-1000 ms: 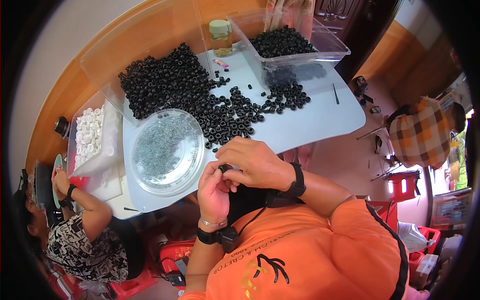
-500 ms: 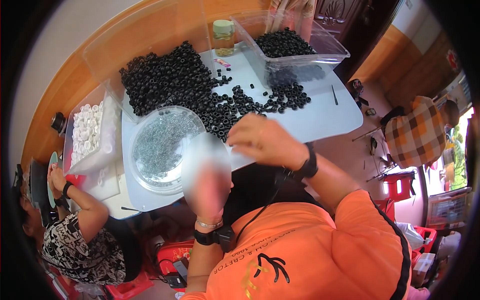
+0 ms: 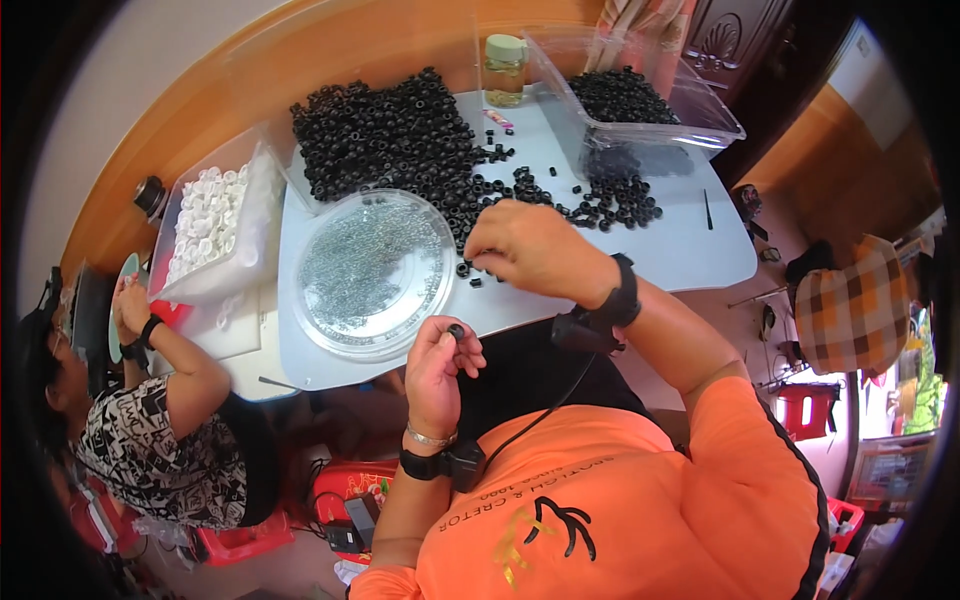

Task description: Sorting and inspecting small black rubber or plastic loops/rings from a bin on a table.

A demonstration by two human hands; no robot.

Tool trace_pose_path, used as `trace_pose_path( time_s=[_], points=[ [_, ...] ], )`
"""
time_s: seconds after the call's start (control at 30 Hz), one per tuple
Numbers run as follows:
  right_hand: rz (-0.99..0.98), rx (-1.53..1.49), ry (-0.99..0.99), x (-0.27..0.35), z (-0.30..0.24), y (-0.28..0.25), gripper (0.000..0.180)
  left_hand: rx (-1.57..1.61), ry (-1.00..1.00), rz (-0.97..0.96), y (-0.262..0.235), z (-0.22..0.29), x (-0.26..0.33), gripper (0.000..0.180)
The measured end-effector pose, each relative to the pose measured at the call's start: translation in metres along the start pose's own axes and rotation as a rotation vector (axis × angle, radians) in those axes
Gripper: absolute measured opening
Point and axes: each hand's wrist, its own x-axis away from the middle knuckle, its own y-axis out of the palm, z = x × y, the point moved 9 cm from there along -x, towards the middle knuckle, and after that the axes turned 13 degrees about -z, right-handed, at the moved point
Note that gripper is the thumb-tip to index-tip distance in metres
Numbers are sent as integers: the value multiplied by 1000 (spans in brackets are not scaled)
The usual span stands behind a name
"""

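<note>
Left hand [image 3: 437,375]: grip clamped on one small black ring [image 3: 456,331], pinched between thumb and fingers; hand and ring just off the near right edge of the round clear tray [image 3: 418,298], apart from it
Right hand [image 3: 540,250]: to the right of the tray, palm down, fingers bent toward loose black rings; fingertips partly hidden, so cannot tell whether this grip is together or has anything in it
Tray: holds a spread of tiny clear beads [image 3: 360,245], its near right part nearly bare
Black ring heap [image 3: 385,130]: directly behind the tray, thinning out into scattered rings to its right
Jar [image 3: 505,75], pale green lid: behind the tray and to its right, a small pink wrapper [image 3: 497,119] near the jar's foot
Clear bin [image 3: 690,135] with more black rings: farther right of the tray, toward the back
Thin dark tool [image 3: 708,210]: well to the tray's right, flat on the pale table [image 3: 690,255]
White bin [image 3: 222,282] of white caps [image 3: 208,215]: left of the tray; beyond it, a co-worker's hands [image 3: 130,305] together
</note>
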Motion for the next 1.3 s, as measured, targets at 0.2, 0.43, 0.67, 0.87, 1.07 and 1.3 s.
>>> trace_pose_path(
  time_s=[0.2,0.43,0.67,0.87,1.07,1.3],
  points=[
    [-138,83,-88,-39,-20,41,5,-11,7,-2,-14,1,14,23],
    [-323,250,-7,-65,-18,83,12,25,15,-6,-19,-1,13,22],
    [-235,260,-30,-73,-19,90,13,47,20,1,-24,1,17,20],
    [-270,-1027,260,-59,14,86,20,74,60,3,-21,7,15,21],
    [-214,-1212,210,-27,1,65,19,32,100,-4,-10,24,4,22],
    [-290,-1446,208,14,-10,79,15,-5,92,-29,9,17,-4,21]
  ],
)
